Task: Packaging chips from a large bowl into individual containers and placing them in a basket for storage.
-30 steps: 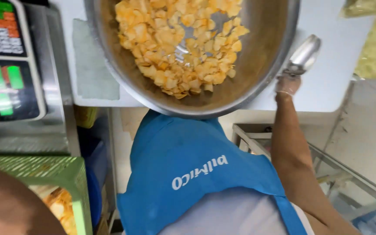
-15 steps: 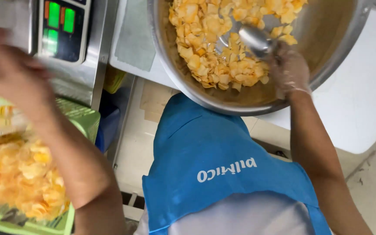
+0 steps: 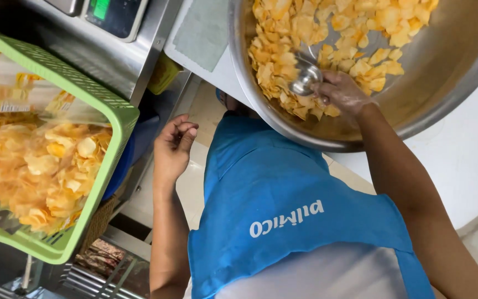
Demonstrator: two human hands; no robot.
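My right hand (image 3: pixel 343 94), in a thin clear glove, grips a small metal scoop (image 3: pixel 304 79) pushed into yellow chips (image 3: pixel 305 33) inside a large steel bowl (image 3: pixel 449 72). My left hand (image 3: pixel 173 148) hangs free below the counter edge, fingers loosely curled, holding nothing. It is between the green basket (image 3: pixel 98 182) and my blue apron (image 3: pixel 289 216).
The green plastic basket holds clear bags of chips (image 3: pixel 34 160) at the left. A steel weighing scale (image 3: pixel 112 33) with a green display stands at the top left. The bowl rests on a white counter (image 3: pixel 460 160). Floor tiles show below.
My left hand has left the basket and dropped to my side. The right hand's scoop has dug deeper into the chips. The view has shifted.
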